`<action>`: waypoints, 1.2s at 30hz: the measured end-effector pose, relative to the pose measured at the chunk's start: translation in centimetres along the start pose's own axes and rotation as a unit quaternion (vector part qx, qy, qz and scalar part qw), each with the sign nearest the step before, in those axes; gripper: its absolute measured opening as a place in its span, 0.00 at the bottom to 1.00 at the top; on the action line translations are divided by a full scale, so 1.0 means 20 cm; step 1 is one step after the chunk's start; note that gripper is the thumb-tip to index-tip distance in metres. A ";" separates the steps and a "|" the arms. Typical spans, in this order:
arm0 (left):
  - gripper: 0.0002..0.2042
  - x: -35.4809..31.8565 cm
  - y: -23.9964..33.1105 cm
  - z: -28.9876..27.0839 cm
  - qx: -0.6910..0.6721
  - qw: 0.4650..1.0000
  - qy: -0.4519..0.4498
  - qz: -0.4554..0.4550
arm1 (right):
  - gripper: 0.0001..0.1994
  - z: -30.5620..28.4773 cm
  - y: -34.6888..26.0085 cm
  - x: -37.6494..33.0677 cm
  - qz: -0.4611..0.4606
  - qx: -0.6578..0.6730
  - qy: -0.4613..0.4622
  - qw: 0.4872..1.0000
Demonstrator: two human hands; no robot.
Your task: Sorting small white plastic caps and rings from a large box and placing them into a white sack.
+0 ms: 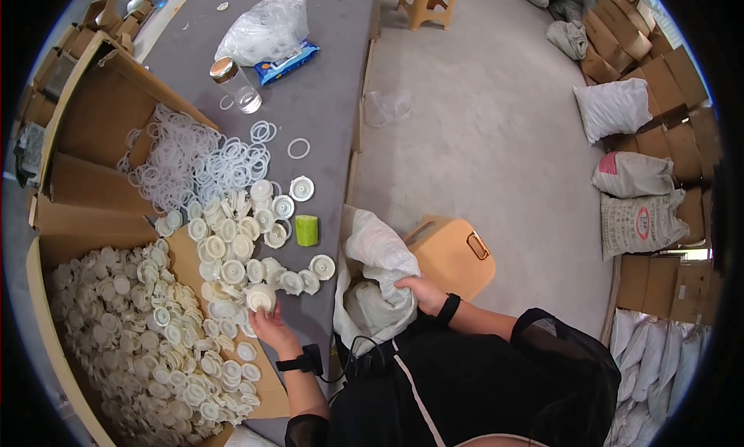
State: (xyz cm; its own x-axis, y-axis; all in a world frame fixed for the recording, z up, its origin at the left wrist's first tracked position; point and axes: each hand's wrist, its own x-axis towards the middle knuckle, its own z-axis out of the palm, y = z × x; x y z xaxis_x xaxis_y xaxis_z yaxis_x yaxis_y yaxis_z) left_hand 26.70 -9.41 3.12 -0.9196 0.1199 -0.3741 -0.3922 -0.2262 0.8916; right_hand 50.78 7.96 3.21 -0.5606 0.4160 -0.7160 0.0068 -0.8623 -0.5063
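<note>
Left hand (pixel 267 323): your fingers are clamped around one white plastic cap (pixel 260 296), held just above the near edge of the grey surface (pixel 325 98), at the edge of the loose pile of caps (pixel 248 249).
Right hand (pixel 422 292): your fingers are closed on the bunched mouth of a white plastic bag (pixel 376 280), which hangs off the side of the surface in front of a tan plastic stool (pixel 453 253).
Cap, weight: it looks light, a small moulded disc with a raised centre; I judge that one hand carries it with no strain.
Cap, stiffness: probably rigid and not fragile, so a firm pinch should do it no harm.
Cap, slip: smooth plastic, likely a little slick; take it by the rim, thumb on one side and fingers opposite, rather than by the flat face.
Bag, handling: thin, soft and limp; it keeps no shape, so grip a gathered fold near the opening, as you do now.
Rings (pixel 198 160): a heap of thin white rings lies farther back on the surface; they look floppy and apt to tangle, best lifted one at a time.
Box (pixel 46 292): the open cardboard box at your left holds many more caps.
Nearby: a small green roll (pixel 307 230) stands just beside the pile; a glass jar (pixel 236 86) sits well apart at the far end.
</note>
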 end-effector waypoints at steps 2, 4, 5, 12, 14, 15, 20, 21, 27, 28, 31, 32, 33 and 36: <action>0.16 0.02 -0.01 -0.05 -0.018 0.997 -0.055 -0.044 | 0.20 0.02 0.02 -0.01 0.003 0.008 -0.001 1.000; 0.16 0.00 -0.01 -0.03 -0.037 0.989 -0.110 -0.088 | 0.16 0.05 0.04 -0.02 -0.022 0.011 0.017 1.000; 0.16 -0.06 0.01 0.04 0.001 0.973 -0.186 -0.138 | 0.16 0.05 0.05 -0.02 -0.023 0.011 0.022 0.999; 0.29 -0.08 -0.09 0.19 0.564 0.695 -0.345 0.283 | 0.19 0.05 0.07 -0.04 -0.044 0.018 0.059 0.997; 0.31 -0.08 -0.12 0.23 0.569 0.687 -0.368 0.265 | 0.20 0.06 0.07 -0.06 -0.041 0.018 0.065 0.997; 0.30 -0.08 -0.17 0.25 0.626 0.626 -0.368 0.286 | 0.20 0.07 0.07 -0.07 -0.038 0.007 0.062 0.997; 0.24 0.04 -0.32 0.18 0.668 0.509 -0.345 0.418 | 0.22 0.10 0.07 -0.08 -0.038 0.003 0.049 0.998; 0.21 0.06 -0.32 0.15 0.643 0.524 -0.343 0.441 | 0.21 0.10 0.06 -0.08 -0.039 0.004 0.051 0.998; 0.14 0.14 -0.23 0.08 0.587 0.599 -0.373 0.397 | 0.19 0.10 0.08 -0.06 -0.045 0.000 0.046 0.998; 0.13 0.13 -0.21 0.09 0.579 0.626 -0.357 0.381 | 0.19 0.10 0.08 -0.06 -0.037 0.003 0.048 0.998; 0.11 0.04 -0.17 0.13 0.509 0.707 -0.371 0.321 | 0.19 0.11 0.06 -0.07 -0.028 0.008 0.060 0.998; 0.11 -0.01 -0.15 0.15 0.449 0.761 -0.374 0.283 | 0.19 0.11 0.06 -0.07 -0.028 0.009 0.063 0.998; 0.10 -0.06 -0.14 0.18 0.421 0.787 -0.378 0.247 | 0.19 0.10 0.07 -0.07 -0.036 0.011 0.069 0.997; 0.09 -0.21 -0.16 0.26 0.297 0.834 -0.442 0.145 | 0.19 0.07 0.07 -0.06 -0.064 0.025 0.081 0.994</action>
State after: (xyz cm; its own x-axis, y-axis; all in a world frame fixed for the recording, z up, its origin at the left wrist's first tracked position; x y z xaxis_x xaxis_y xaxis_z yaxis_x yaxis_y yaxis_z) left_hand 32.00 -4.16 3.13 -0.4958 0.8682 -0.0209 0.1647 0.1176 0.9793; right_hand 50.30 5.74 4.08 -0.4139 0.5600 -0.7177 -0.0992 -0.8115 -0.5759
